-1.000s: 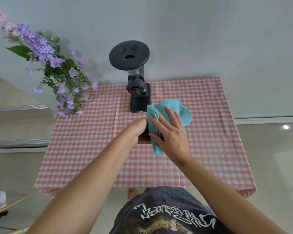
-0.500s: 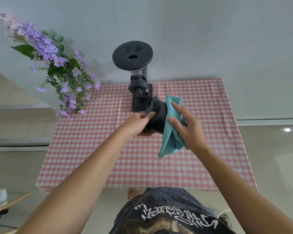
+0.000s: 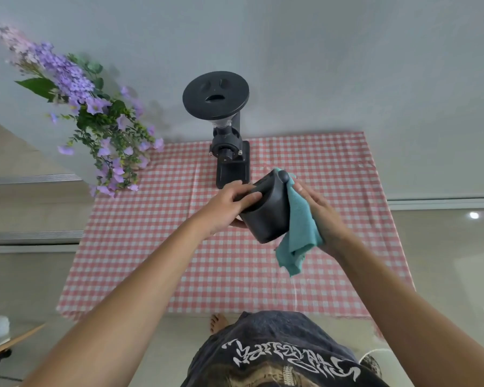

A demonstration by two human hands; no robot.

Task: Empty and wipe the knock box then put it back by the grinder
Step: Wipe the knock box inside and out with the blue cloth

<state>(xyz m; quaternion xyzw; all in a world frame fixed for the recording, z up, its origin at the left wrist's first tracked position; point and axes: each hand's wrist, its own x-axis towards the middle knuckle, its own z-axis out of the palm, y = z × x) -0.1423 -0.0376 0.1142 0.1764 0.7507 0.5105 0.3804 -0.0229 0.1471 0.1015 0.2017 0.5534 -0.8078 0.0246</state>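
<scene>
The left hand (image 3: 229, 203) grips the black knock box (image 3: 267, 208) with its fingers (image 3: 248, 197) curled over the upper end and the thumb beneath — the box is tilted in the air above the checked tabletop (image 3: 157, 233), just in front of the grinder (image 3: 229, 152). The right hand (image 3: 326, 219) presses a teal cloth (image 3: 298, 230) flat against the box's side, fingers together and extended; the cloth's loose end hangs below them.

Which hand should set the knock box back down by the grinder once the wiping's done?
Probably the left hand: it grips the knock box, nearest the grinder. The right hand holds the cloth.
</scene>
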